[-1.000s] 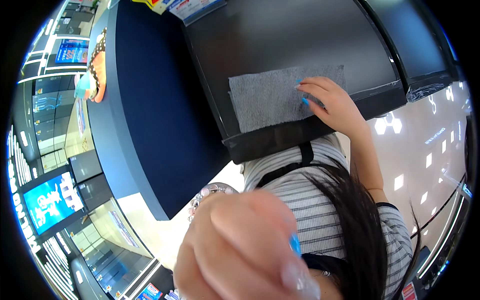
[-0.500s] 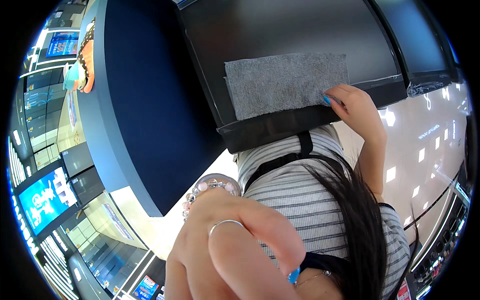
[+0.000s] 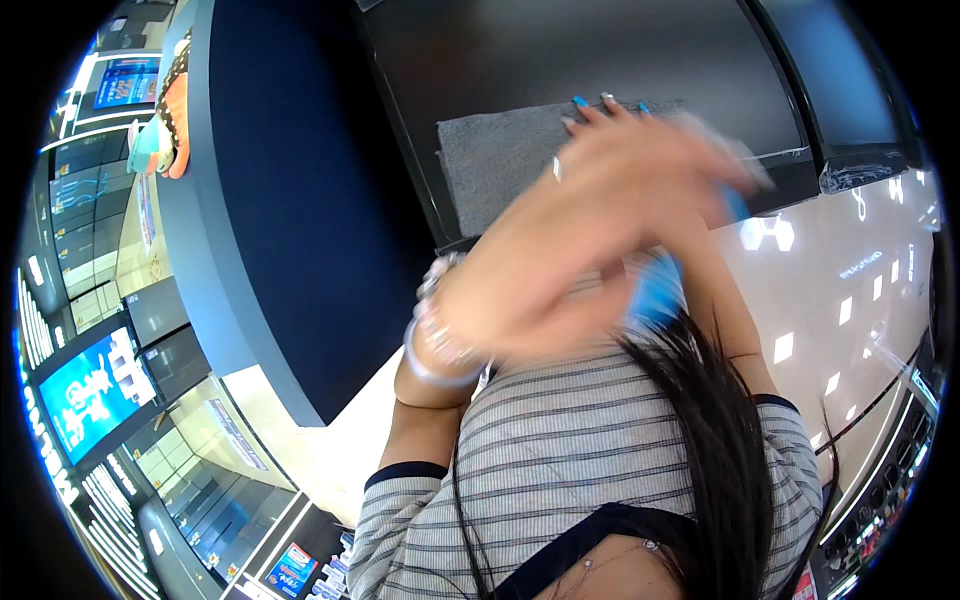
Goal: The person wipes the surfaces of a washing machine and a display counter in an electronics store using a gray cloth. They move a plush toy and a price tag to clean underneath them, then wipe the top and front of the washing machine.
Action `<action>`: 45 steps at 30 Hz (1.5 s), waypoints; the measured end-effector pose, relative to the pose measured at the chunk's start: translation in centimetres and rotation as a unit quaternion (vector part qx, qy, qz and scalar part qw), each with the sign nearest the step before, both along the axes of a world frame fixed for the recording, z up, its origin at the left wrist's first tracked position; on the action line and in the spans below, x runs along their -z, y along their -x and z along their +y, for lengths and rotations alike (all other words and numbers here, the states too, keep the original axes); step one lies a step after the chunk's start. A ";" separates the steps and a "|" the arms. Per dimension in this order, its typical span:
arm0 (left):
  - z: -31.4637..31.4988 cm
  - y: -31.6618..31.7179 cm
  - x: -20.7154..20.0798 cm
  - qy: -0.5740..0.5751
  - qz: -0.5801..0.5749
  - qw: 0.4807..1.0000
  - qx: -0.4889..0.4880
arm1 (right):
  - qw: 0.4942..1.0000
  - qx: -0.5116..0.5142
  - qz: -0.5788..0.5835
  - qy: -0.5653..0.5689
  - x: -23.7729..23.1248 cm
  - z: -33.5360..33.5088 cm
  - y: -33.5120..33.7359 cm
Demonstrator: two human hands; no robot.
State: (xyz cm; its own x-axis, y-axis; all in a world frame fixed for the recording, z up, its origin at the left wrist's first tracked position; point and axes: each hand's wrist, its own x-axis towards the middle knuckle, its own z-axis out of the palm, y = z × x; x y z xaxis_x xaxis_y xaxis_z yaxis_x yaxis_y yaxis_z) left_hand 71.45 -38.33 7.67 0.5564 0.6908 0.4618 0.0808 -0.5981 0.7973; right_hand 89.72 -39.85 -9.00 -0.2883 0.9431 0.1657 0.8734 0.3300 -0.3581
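A grey towel [image 3: 485, 170] lies flat along the near edge of a dark glossy panel [image 3: 680, 50]. Over it passes my left hand [image 3: 560, 250], close to me and blurred, with a bead bracelet, a ring and blue nails. Its fingers stretch to the right with the thumb apart, and I see nothing held in it. Behind it, the fingertips of my right hand [image 3: 610, 112] show spread on the towel. The rest of that hand is mostly hidden by the left one. Much of the towel's right part is covered too.
A tall dark blue panel [image 3: 290, 180] with a pale edge stands left of the work surface. A lit blue screen [image 3: 90, 400] and shelves lie farther left. Patterned cloth items [image 3: 165, 120] show at the panel's far end. Shiny floor [image 3: 830, 290] reflects lights at right.
My left hand has moved up and forward from near my chest to above the towel. My right hand has shifted left from the towel's right corner, its fingers now spread. The towel has moved slightly left.
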 end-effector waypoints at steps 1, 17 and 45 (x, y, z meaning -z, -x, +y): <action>1.3 -0.9 2.7 -0.022 0.117 0.992 -0.031 | 0.998 -0.006 0.057 0.023 1.2 0.0 0.0; 2.5 6.7 14.6 -0.035 0.475 0.807 -0.349 | 0.969 -0.218 0.049 -0.103 -1.0 8.1 7.3; 16.7 -24.0 16.3 -0.144 0.452 0.861 -0.185 | 0.970 -0.072 -0.135 -0.188 -0.1 20.0 -29.0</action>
